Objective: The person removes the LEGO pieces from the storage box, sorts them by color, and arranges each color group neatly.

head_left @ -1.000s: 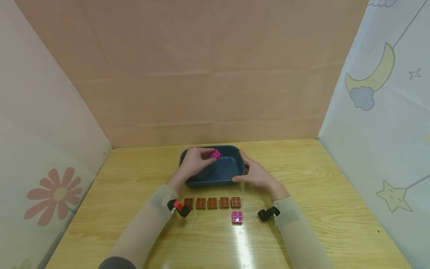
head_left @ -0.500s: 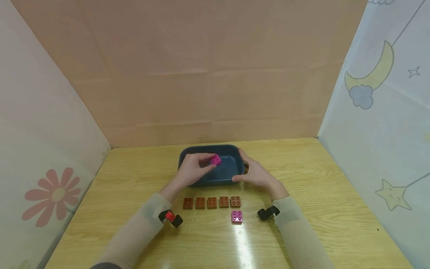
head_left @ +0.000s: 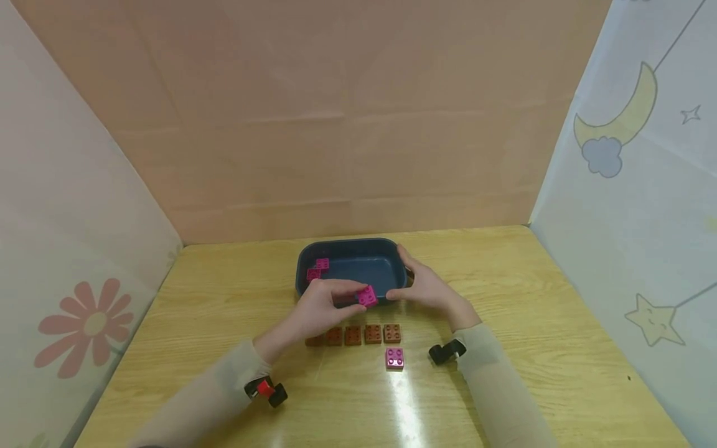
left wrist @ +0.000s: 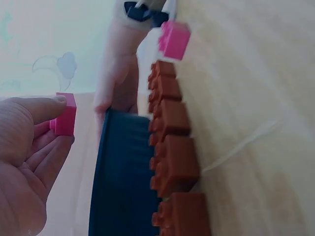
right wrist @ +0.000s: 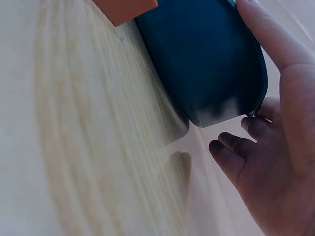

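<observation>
Between thumb and fingers my left hand (head_left: pixel 316 311) pinches a pink toy building brick (head_left: pixel 367 297), raised over the near rim of a dark blue bin (head_left: pixel 364 269). In the left wrist view the held brick (left wrist: pixel 65 115) shows side-on at the fingertips. My right hand (head_left: pixel 430 289) grips the bin's right end, thumb at the near rim and index finger by the far corner. Pink bricks (head_left: pixel 322 264) lie inside the bin at its left end, partly hidden behind the left hand.
In front of the bin, a row of several brown-orange bricks (head_left: pixel 373 333) lies on the wooden table (head_left: pixel 532 348), its left end partly covered by my left hand. One more pink brick (head_left: pixel 394 358) sits nearer, below the row's right end. A paper-covered wall (head_left: pixel 347 124) rises behind.
My left hand has come back toward the near rim, carrying the pink brick out from over the bin's middle. Pink bricks in the bin's left end now show. The right hand stays put.
</observation>
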A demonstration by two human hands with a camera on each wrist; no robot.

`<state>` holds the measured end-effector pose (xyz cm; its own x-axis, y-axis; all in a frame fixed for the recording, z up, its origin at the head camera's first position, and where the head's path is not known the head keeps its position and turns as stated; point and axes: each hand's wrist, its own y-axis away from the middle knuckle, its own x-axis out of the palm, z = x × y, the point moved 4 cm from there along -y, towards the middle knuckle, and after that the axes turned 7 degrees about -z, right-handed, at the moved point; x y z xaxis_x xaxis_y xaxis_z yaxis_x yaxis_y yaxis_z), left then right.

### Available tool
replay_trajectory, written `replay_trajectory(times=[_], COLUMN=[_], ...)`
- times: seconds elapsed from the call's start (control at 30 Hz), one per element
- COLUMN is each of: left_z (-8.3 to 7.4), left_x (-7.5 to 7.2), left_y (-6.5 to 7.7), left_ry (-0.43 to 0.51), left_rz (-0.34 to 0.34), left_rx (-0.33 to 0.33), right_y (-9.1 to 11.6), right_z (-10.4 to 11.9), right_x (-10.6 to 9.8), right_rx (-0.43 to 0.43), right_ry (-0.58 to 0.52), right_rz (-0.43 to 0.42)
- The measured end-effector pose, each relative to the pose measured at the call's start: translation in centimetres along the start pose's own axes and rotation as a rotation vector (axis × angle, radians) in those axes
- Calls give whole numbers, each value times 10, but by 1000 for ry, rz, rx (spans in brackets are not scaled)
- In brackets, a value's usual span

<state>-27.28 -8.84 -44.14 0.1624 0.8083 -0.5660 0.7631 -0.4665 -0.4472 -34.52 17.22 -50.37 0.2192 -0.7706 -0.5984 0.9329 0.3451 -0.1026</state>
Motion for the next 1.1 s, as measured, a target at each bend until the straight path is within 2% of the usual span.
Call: replay_trajectory(times=[0.37,0.7,1.1], left_z=[-13,-12,-10], left_x=[18,34,48], left_y=[27,45,55], left_ry=[-5,75,15], left_rz=[136,217,315], left_rx=[49,-33,-12], right_y=[-3,-3,-1], right_z=[3,8,3], right_x=[0,-1,0], right_rx=[-16,-19,-6], right_ry=[20,33,44], right_rz=[-4,3,-4])
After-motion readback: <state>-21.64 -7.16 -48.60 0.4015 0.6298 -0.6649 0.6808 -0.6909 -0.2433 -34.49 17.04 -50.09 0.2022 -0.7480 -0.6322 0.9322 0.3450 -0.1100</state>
